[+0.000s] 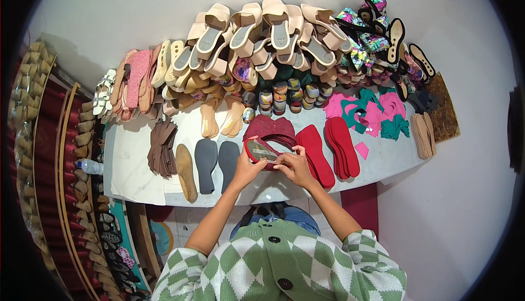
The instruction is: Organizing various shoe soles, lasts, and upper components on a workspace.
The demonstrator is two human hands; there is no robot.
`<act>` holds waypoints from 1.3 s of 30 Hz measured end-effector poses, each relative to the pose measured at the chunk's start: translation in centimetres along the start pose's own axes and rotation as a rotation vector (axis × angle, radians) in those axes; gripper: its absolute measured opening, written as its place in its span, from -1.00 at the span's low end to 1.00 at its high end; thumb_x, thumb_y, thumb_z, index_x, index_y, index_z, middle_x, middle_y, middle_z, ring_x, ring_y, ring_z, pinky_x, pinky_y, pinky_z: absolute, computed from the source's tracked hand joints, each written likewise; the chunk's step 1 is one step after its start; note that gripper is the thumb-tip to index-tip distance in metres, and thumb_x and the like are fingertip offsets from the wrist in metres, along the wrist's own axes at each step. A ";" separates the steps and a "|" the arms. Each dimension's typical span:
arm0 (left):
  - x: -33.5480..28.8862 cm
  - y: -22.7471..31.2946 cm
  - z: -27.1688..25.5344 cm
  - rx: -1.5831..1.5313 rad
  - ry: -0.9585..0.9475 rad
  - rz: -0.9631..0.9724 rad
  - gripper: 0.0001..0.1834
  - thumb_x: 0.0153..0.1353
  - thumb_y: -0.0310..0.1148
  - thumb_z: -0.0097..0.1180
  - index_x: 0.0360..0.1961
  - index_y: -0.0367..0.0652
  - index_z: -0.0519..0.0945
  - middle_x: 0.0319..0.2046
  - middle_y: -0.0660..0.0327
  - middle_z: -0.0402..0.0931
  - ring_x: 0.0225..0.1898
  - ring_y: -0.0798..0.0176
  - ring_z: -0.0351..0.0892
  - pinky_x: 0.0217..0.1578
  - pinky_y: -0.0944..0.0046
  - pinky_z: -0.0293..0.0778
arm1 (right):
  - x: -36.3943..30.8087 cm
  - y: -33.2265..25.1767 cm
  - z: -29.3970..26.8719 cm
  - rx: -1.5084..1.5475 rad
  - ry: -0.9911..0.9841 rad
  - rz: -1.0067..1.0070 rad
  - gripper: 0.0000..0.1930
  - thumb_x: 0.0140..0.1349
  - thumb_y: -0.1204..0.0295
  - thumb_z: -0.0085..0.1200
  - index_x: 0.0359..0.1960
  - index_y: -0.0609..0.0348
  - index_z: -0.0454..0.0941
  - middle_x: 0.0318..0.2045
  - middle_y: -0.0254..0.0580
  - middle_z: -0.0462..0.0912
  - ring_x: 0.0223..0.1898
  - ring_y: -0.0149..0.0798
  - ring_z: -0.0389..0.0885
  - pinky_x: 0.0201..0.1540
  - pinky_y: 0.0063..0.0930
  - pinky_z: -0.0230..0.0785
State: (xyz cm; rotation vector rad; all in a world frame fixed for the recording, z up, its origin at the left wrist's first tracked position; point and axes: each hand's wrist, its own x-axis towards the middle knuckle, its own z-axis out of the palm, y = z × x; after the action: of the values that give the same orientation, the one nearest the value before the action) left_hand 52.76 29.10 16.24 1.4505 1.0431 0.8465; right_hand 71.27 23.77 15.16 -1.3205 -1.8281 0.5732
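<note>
Held firmly between thumb and fingers, a red-edged sole piece (256, 147) sits in the left hand (250, 171) of a person standing at a crowded worktable (380, 165), while the right hand (293, 168) works at its near right side with fingers curled; which layer those fingers pinch, if any, cannot be told from this angle. The piece is raised over the table's near middle, its grey-green face turned up, just in front of a stack of dark red uppers (268, 128). It looks light enough for one hand, probably stiff along the sole and softer where the dark red material meets it; nothing about it suggests fragility, though a smooth face could slide under a loose thumb. The rim appears the surest hold, thumb on the upper face and fingers beneath, with the softer material best taken close to the edge so that it does not fold. To the right lie two stacks of bright red insoles (342, 149); to the left, dark grey soles (206, 165), a tan sole (186, 173) and brown strips (162, 147). Beige heeled sandals (280, 26) are piled along the back, beside patterned footwear (362, 54).
</note>
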 end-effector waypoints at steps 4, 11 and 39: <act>0.2 -0.4 -0.9 -0.001 -0.061 -0.009 -0.32 -0.05 -0.50 0.10 0.17 -0.15 0.21 -0.12 0.20 0.39 -0.11 0.31 0.40 -0.07 0.31 0.34 | 0.8 0.0 -0.3 0.032 -0.024 -0.009 -0.79 0.06 0.21 0.16 -0.49 0.06 0.50 -0.59 -0.42 0.56 -0.53 -0.42 0.45 0.03 -0.26 -0.07; -0.1 -1.3 -2.0 -0.179 -0.162 -0.098 -0.34 0.04 -0.38 0.15 0.18 -0.09 0.20 -0.10 0.15 0.40 -0.09 0.30 0.39 -0.09 0.32 0.35 | 1.3 0.0 -0.2 0.110 -0.113 0.053 -0.81 -0.02 0.21 0.23 -0.54 0.01 0.57 -0.64 -0.47 0.56 -0.53 -0.46 0.45 0.01 -0.29 -0.07; 1.3 -2.1 -2.6 -0.017 -0.133 0.092 -0.23 -0.17 -0.48 0.26 0.15 -0.20 0.24 -0.21 0.23 0.47 -0.18 0.37 0.44 -0.12 0.34 0.38 | 2.3 6.9 3.3 0.669 -0.534 0.268 -0.06 -0.25 0.31 0.42 0.21 0.23 0.13 0.15 -0.18 0.26 0.20 -0.28 0.19 0.25 -0.38 -0.03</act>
State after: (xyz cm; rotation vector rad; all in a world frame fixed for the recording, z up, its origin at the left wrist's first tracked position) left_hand 50.51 31.26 14.50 1.5282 0.8737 0.8101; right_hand 72.20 28.62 8.90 -0.9951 -1.6156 1.6452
